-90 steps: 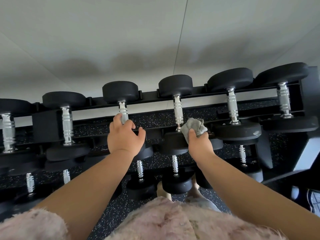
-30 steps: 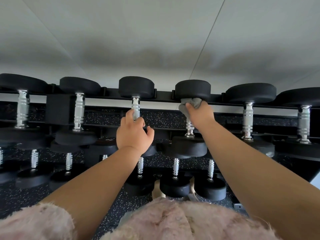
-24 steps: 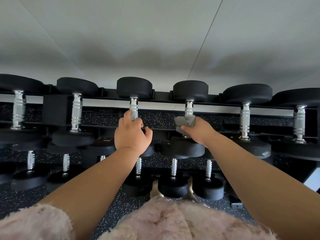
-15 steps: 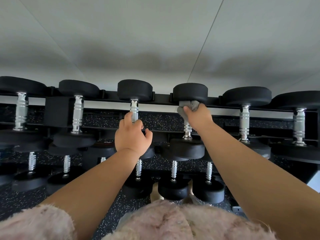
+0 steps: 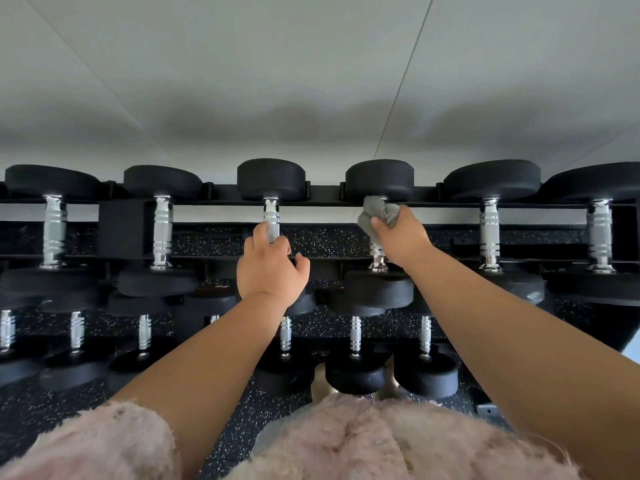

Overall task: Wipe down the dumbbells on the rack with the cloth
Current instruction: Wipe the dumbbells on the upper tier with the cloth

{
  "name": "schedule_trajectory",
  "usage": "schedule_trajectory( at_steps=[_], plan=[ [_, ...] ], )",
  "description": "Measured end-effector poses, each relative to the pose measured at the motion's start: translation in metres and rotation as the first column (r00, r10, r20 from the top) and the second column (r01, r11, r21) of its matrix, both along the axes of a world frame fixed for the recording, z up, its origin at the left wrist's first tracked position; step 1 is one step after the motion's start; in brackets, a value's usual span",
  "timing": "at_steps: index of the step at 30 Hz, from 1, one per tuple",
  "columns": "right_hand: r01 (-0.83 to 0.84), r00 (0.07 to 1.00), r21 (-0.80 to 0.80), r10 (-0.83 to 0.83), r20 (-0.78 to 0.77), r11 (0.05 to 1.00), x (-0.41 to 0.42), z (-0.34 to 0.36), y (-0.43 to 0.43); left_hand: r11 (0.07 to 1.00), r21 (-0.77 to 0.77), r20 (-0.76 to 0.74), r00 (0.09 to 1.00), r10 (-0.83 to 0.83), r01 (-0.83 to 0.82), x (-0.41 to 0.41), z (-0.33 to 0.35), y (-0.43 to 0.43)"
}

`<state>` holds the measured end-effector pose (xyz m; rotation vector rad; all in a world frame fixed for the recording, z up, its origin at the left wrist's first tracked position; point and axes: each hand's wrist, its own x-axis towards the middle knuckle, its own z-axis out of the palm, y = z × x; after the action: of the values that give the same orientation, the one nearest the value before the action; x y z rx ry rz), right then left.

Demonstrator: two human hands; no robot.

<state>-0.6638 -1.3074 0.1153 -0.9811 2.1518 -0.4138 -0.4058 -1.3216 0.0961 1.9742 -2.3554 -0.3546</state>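
A black rack point(image 5: 221, 195) carries a top row of black dumbbells with chrome handles. My right hand point(image 5: 401, 239) grips a crumpled grey cloth point(image 5: 375, 213) wrapped round the upper handle of the fourth dumbbell point(image 5: 379, 180), just under its far head. My left hand point(image 5: 270, 268) curls its fingers round the chrome handle of the third dumbbell point(image 5: 270, 178), near the handle's lower half. Both arms reach forward over a pink fuzzy garment point(image 5: 381, 441).
More dumbbells point(image 5: 491, 220) stand left and right on the top row. A lower row of smaller dumbbells point(image 5: 356, 368) sits nearer me. Speckled black rubber floor point(image 5: 242, 420) lies below, and a pale wall point(image 5: 311, 81) rises behind the rack.
My right hand slid the cloth along the fourth dumbbell's handle, down toward the near head and back up to the far head. My left hand kept its hold on the third handle.
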Motion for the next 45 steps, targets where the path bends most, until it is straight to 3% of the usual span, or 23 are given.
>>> schedule_trajectory(
  at_steps=[3, 7, 13, 15, 17, 20, 22, 25, 29, 32, 35, 36, 38, 40, 41, 43, 45],
  plan=[
    [-0.133, 0.989, 0.074, 0.128, 0.07, 0.988, 0.009, 0.006, 0.023, 1.0, 0.018, 0.009, 1.0, 0.006, -0.006, 0.001, 0.0, 0.0],
    [-0.209, 0.978, 0.113, 0.21, 0.006, 0.971, 0.009, 0.005, 0.057, 1.0, 0.012, 0.025, 1.0, 0.006, -0.007, 0.0, 0.001, 0.001],
    [-0.113, 0.977, -0.066, 0.122, 0.173, 0.991, -0.013, 0.049, 0.066, 0.997, 0.043, -0.041, 0.997, 0.068, -0.067, -0.002, 0.005, 0.0],
    [-0.04, 0.986, -0.125, 0.06, 0.153, 0.991, -0.022, 0.06, 0.06, 0.973, 0.118, -0.047, 0.978, 0.203, -0.196, -0.006, 0.008, -0.005],
    [0.079, 0.992, -0.22, -0.054, 0.117, 0.972, -0.027, 0.069, 0.048, 0.885, 0.222, -0.051, 0.902, 0.43, -0.409, -0.009, 0.013, -0.014],
    [0.163, 0.987, -0.427, -0.141, 0.082, 0.89, -0.035, 0.078, 0.023, 0.855, 0.229, -0.049, 0.871, 0.488, -0.466, -0.013, 0.012, -0.019],
    [0.045, 0.999, -0.455, -0.037, 0.026, 0.889, -0.038, 0.076, 0.004, 0.857, 0.216, -0.066, 0.869, 0.49, -0.467, -0.014, 0.011, -0.016],
    [-0.232, 0.972, -0.348, 0.201, -0.122, 0.908, -0.039, 0.059, -0.017, 0.856, 0.202, -0.049, 0.868, 0.495, -0.477, -0.013, 0.009, -0.015],
    [-0.454, 0.825, -0.223, 0.313, -0.471, 0.863, -0.017, 0.041, -0.046, 0.853, 0.182, -0.021, 0.866, 0.5, -0.489, -0.016, 0.011, -0.018],
    [-0.682, 0.604, -0.098, 0.483, -0.634, 0.725, -0.01, 0.039, -0.061, 0.839, 0.18, -0.003, 0.853, 0.522, -0.513, -0.017, 0.011, -0.017],
    [-0.818, 0.509, -0.126, 0.603, -0.614, 0.562, -0.034, 0.048, -0.063, 0.833, 0.177, -0.014, 0.844, 0.535, -0.525, -0.019, 0.012, -0.017],
    [-0.821, 0.522, -0.132, 0.635, -0.569, 0.556, -0.046, 0.051, -0.062, 0.832, 0.171, -0.013, 0.843, 0.537, -0.528, -0.019, 0.012, -0.017],
    [-0.722, 0.671, -0.178, 0.616, -0.412, 0.668, -0.067, 0.053, -0.056, 0.832, 0.155, -0.007, 0.842, 0.54, -0.532, -0.02, 0.012, -0.017],
    [-0.479, 0.878, -0.258, 0.451, -0.161, 0.839, -0.077, 0.052, -0.052, 0.833, 0.143, -0.002, 0.842, 0.54, -0.534, -0.02, 0.012, -0.018],
    [-0.359, 0.933, -0.271, 0.352, -0.077, 0.893, -0.076, 0.048, -0.053, 0.833, 0.141, -0.001, 0.841, 0.54, -0.535, -0.02, 0.012, -0.018],
    [-0.284, 0.958, -0.27, 0.265, -0.105, 0.92, -0.065, 0.044, -0.062, 0.831, 0.137, 0.002, 0.839, 0.543, -0.539, -0.019, 0.011, -0.018],
    [-0.399, 0.899, -0.241, 0.325, -0.294, 0.885, -0.048, 0.042, -0.074, 0.828, 0.136, 0.01, 0.837, 0.548, -0.544, -0.018, 0.01, -0.018]
  ],
)
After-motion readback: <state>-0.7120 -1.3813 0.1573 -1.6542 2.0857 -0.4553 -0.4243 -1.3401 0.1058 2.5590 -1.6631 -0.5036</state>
